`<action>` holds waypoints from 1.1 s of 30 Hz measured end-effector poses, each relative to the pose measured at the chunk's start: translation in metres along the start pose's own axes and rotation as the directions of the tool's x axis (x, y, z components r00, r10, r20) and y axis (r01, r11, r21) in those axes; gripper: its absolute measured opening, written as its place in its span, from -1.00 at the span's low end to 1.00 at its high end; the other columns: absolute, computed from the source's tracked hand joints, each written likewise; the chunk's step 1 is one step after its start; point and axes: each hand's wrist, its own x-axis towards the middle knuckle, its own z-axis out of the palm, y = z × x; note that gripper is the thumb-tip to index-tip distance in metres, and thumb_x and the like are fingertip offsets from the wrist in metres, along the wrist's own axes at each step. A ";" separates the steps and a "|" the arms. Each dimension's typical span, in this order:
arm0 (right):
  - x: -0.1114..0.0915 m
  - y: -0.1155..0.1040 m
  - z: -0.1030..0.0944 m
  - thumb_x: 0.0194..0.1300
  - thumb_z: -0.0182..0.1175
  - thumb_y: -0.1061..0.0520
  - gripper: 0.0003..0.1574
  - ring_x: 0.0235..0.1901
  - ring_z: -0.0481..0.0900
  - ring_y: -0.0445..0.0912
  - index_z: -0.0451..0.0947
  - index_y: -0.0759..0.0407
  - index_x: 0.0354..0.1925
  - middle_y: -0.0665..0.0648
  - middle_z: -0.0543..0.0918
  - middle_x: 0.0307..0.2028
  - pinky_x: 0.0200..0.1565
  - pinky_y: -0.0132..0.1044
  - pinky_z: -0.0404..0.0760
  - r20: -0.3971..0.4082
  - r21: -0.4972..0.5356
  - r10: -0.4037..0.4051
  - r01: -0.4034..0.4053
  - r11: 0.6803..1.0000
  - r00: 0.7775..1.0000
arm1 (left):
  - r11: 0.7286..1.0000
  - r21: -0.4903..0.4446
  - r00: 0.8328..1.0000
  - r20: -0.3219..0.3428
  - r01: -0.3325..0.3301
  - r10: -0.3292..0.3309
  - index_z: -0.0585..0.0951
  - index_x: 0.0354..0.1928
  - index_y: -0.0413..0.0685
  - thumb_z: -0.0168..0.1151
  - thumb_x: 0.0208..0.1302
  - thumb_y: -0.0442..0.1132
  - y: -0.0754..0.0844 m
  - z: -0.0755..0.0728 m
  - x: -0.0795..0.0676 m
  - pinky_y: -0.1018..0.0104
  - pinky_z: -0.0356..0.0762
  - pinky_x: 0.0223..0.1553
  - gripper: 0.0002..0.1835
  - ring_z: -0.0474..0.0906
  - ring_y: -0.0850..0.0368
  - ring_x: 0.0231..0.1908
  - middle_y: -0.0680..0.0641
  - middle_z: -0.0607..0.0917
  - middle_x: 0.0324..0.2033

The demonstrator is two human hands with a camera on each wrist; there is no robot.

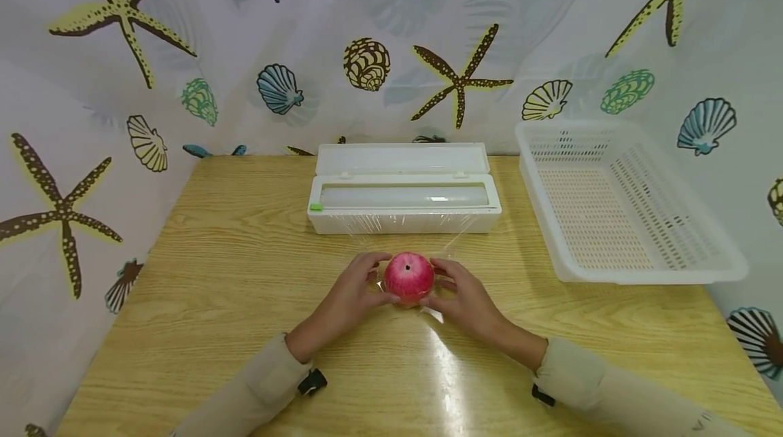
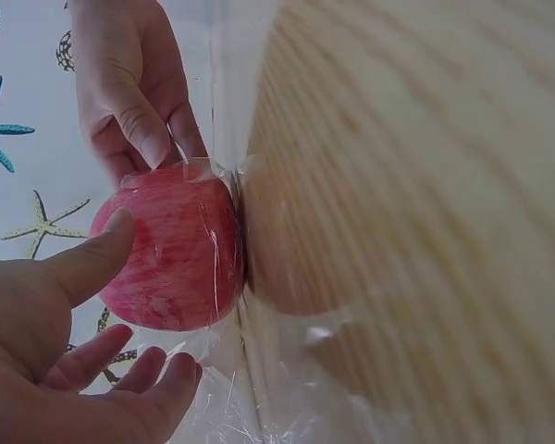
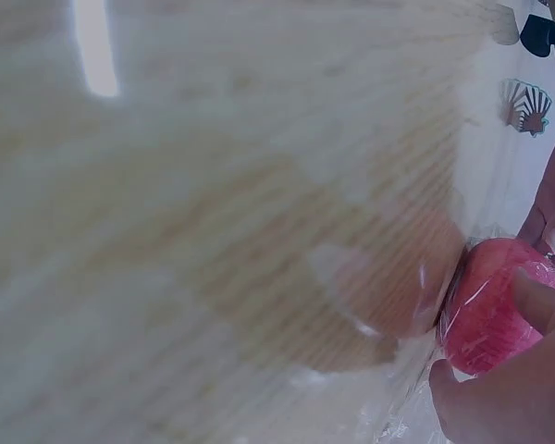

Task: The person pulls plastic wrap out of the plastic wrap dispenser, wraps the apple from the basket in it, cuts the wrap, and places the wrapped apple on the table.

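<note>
A red apple with a dark dimple on top sits on the wooden table, and clear cling film covers its side. My left hand curves round its left side, with the thumb against the skin in the left wrist view. From the right side my right hand holds it, thumb near and fingers beyond, partly hidden. Behind the apple lies a white cling film dispenser, lid raised, its roll showing. Film stretches from its front edge down toward the apple.
To the right stands a white plastic basket with slotted walls. The wooden table has a glossy surface with a light reflection near its front. A white cloth with starfish and shells hangs behind and along both sides.
</note>
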 end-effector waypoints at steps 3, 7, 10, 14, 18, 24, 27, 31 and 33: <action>0.002 0.001 0.002 -0.01 0.41 0.26 -0.15 0.10 0.44 0.10 0.28 0.28 0.23 0.21 0.38 0.17 0.07 -0.14 0.45 -0.002 0.012 -0.039 0.039 0.999 0.999 | 1.000 -0.008 1.000 0.001 -0.026 0.026 0.42 0.17 -0.08 0.45 -0.02 -0.21 0.000 0.001 0.002 0.26 0.44 0.06 -0.34 0.39 0.10 0.08 -0.03 0.43 0.07; 0.003 -0.005 0.004 -0.03 0.40 0.33 -0.14 0.10 0.43 0.16 0.27 0.35 0.23 0.27 0.38 0.16 0.06 -0.07 0.45 -0.007 0.044 -0.079 0.080 0.996 0.997 | 0.999 -0.029 0.999 -0.003 -0.041 0.041 0.40 0.19 -0.08 0.45 -0.03 -0.25 0.000 0.002 0.003 0.28 0.45 0.05 -0.32 0.41 0.14 0.06 0.00 0.42 0.07; 0.002 -0.017 0.004 -0.05 0.38 0.41 -0.13 0.09 0.42 0.22 0.23 0.44 0.22 0.35 0.37 0.15 0.05 -0.02 0.45 -0.009 0.059 -0.092 0.093 0.994 0.996 | 0.997 -0.027 0.998 0.002 -0.067 0.067 0.40 0.21 -0.06 0.45 -0.04 -0.27 -0.001 0.003 0.004 0.28 0.46 0.03 -0.30 0.40 0.14 0.07 -0.01 0.42 0.08; 0.000 -0.031 0.004 -0.06 0.37 0.45 -0.14 0.09 0.41 0.23 0.22 0.50 0.20 0.39 0.37 0.14 0.04 -0.03 0.46 -0.012 0.050 -0.088 0.088 0.995 0.996 | 0.991 0.029 0.992 0.007 -0.127 0.127 0.43 0.20 -0.01 0.45 -0.04 -0.25 0.001 0.004 0.004 0.27 0.46 0.04 -0.32 0.36 0.18 0.09 0.01 0.43 0.09; 0.000 -0.035 0.005 -0.05 0.36 0.45 -0.16 0.10 0.40 0.22 0.23 0.51 0.19 0.40 0.37 0.12 0.04 -0.04 0.46 -0.021 0.029 -0.083 0.084 0.996 0.996 | 0.982 0.090 0.986 0.000 -0.164 0.165 0.43 0.19 -0.01 0.45 -0.05 -0.20 0.002 0.005 0.005 0.24 0.44 0.06 -0.31 0.35 0.19 0.09 0.00 0.44 0.09; 0.001 -0.035 0.005 0.01 0.33 0.43 -0.15 0.11 0.38 0.23 0.17 0.51 0.23 0.42 0.36 0.13 0.06 0.01 0.44 -0.013 0.056 -0.093 0.094 0.994 0.996 | 0.980 0.114 0.986 -0.014 -0.163 0.166 0.40 0.23 -0.02 0.41 0.00 -0.17 0.002 0.006 0.005 0.32 0.38 0.11 -0.31 0.34 0.21 0.13 0.01 0.43 0.12; 0.001 -0.035 0.004 0.06 0.30 0.40 -0.13 0.13 0.35 0.22 0.11 0.49 0.26 0.42 0.36 0.13 0.08 0.02 0.41 0.001 0.096 -0.077 0.076 0.993 0.997 | 0.984 0.085 0.987 -0.023 -0.157 0.160 0.40 0.23 -0.03 0.39 0.03 -0.18 0.002 0.005 0.005 0.33 0.38 0.10 -0.33 0.34 0.22 0.13 0.03 0.44 0.14; 0.001 -0.037 0.002 0.14 0.25 0.36 -0.21 0.15 0.34 0.18 0.12 0.44 0.26 0.37 0.36 0.15 0.11 -0.02 0.39 0.016 0.127 -0.056 0.054 0.990 0.998 | 0.985 0.031 0.985 -0.037 -0.170 0.171 0.41 0.23 -0.03 0.38 0.05 -0.20 0.002 0.004 0.006 0.32 0.45 0.04 -0.36 0.36 0.20 0.11 0.03 0.44 0.14; 0.001 -0.040 0.001 0.16 0.24 0.34 -0.26 0.15 0.35 0.15 0.16 0.42 0.24 0.33 0.37 0.15 0.12 -0.05 0.40 0.019 0.131 -0.053 0.050 0.990 0.998 | 0.983 0.002 0.982 -0.043 -0.183 0.183 0.41 0.22 -0.03 0.36 0.06 -0.19 0.001 0.004 0.006 0.32 0.47 0.01 -0.37 0.37 0.19 0.10 0.03 0.43 0.14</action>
